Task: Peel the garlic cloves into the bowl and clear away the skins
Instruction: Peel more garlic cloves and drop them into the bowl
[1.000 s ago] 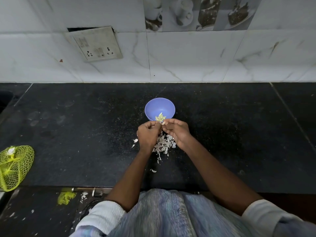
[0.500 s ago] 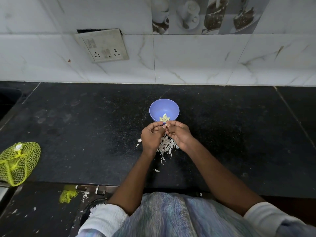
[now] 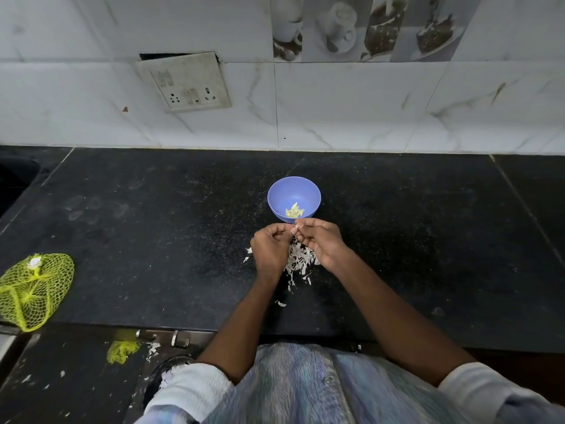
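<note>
A small blue bowl [image 3: 276,195] stands on the black counter and holds several pale peeled garlic cloves [image 3: 294,212]. Just in front of the bowl my left hand [image 3: 269,250] and my right hand [image 3: 321,241] meet fingertip to fingertip, both pinching a small garlic clove [image 3: 294,229] that is mostly hidden by the fingers. Under and between my hands lies a heap of white garlic skins [image 3: 298,261], with stray flakes to the left and toward me.
A yellow mesh bag [image 3: 32,289] lies at the counter's left front edge. A scrap of yellow mesh [image 3: 120,351] and white flakes lie on the lower dark surface. A tiled wall with a socket plate [image 3: 185,82] backs the black counter [image 3: 153,240].
My hands stay together at the clove by the bowl's near side. The camera has tilted, so the bowl and hands sit slightly lower in view.
</note>
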